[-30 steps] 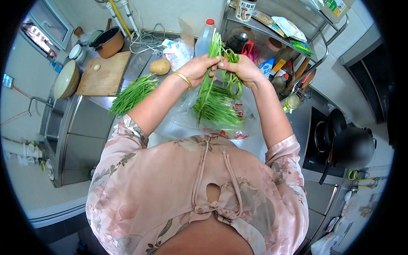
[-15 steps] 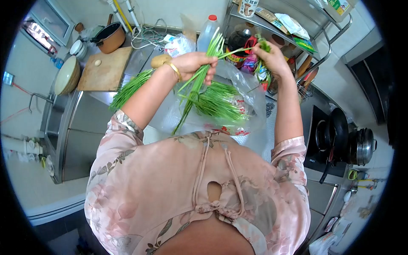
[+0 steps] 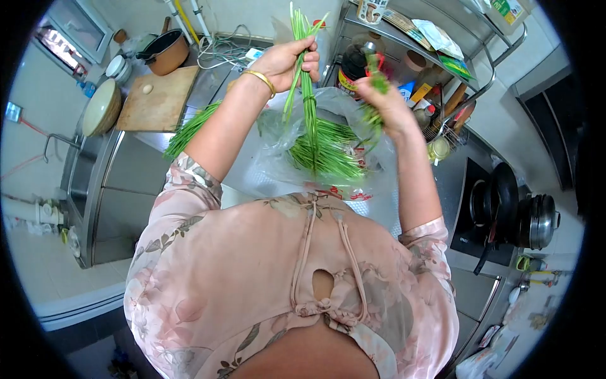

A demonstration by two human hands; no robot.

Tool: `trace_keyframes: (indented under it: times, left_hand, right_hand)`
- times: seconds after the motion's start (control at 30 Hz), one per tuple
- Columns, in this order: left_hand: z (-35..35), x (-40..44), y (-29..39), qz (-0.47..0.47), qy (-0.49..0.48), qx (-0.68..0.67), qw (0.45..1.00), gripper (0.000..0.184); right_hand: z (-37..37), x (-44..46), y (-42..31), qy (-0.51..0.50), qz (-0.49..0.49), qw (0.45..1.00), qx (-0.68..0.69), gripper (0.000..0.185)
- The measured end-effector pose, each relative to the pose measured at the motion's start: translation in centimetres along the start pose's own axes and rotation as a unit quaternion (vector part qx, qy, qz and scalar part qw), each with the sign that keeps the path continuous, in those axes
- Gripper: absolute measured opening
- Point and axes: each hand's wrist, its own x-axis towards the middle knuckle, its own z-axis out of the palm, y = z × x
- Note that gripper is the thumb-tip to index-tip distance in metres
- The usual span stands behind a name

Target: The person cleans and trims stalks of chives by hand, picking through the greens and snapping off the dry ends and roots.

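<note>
My left hand (image 3: 287, 62) is closed round the upper part of a bunch of long green stalks (image 3: 309, 107), which hangs down over a clear plastic bag (image 3: 268, 170). More green stalks (image 3: 331, 151) lie on that bag. To the right, my right hand (image 3: 385, 104), blurred by motion, is closed on a small limp green clump (image 3: 374, 117). Behind my left forearm, another pile of green stalks (image 3: 189, 131) rests on the counter.
A wooden board (image 3: 154, 104) with a small pale round item, a bowl (image 3: 102, 108) and an orange pot (image 3: 169, 55) stand at the left. A metal rack (image 3: 404, 39) with bottles and packets is at the back right, black pans (image 3: 502, 196) at the right.
My left hand has risen with the bunch, which now hangs upright. My right hand first moved away to the right with the limp clump, then came slightly back and down.
</note>
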Motion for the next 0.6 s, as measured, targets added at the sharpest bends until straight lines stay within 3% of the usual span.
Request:
trace_keyframes:
  times: [0.07, 0.13, 0.17, 0.27, 0.4, 0.43, 0.53, 0.6]
  left_hand:
    - [-0.1, 0.6, 0.1, 0.008, -0.001, -0.021, 1.000, 0.017]
    - [0.2, 0.8, 0.0, 0.011, 0.004, -0.025, 1.000, 0.015]
    - [0.4, 0.9, 0.1, 0.014, 0.007, -0.027, 1.000, 0.014]
    - [-1.0, 1.5, 0.3, 0.018, 0.011, -0.014, 1.000, 0.015]
    - [-1.3, 0.9, 0.5, 0.030, 0.048, 0.046, 0.997, 0.016]
    - [-1.4, 0.7, 0.6, 0.029, 0.057, 0.054, 0.996, 0.016]
    - [-0.7, 0.5, 0.3, 0.024, 0.106, 0.085, 0.990, 0.018]
    - [0.1, 0.6, -0.2, 0.026, 0.141, 0.107, 0.984, 0.019]
  right_hand:
    - [3.0, -0.6, -0.3, -0.075, -0.011, 0.997, 0.020, 0.035]
    - [4.5, -0.3, 0.1, -0.086, -0.042, 0.995, -0.014, 0.034]
    - [4.7, 0.5, 1.2, -0.083, -0.080, 0.990, -0.083, 0.024]
    - [4.9, 0.9, 1.5, -0.071, -0.087, 0.980, -0.167, 0.022]
    - [4.4, 0.0, 0.0, -0.054, -0.103, 0.979, -0.167, 0.018]
    - [4.1, -0.4, -0.6, -0.044, -0.096, 0.966, -0.234, 0.018]
    - [2.9, -0.3, 0.3, 0.005, -0.220, 0.914, -0.341, 0.019]
    - [2.6, -0.9, 0.2, 0.001, -0.215, 0.928, -0.304, 0.018]
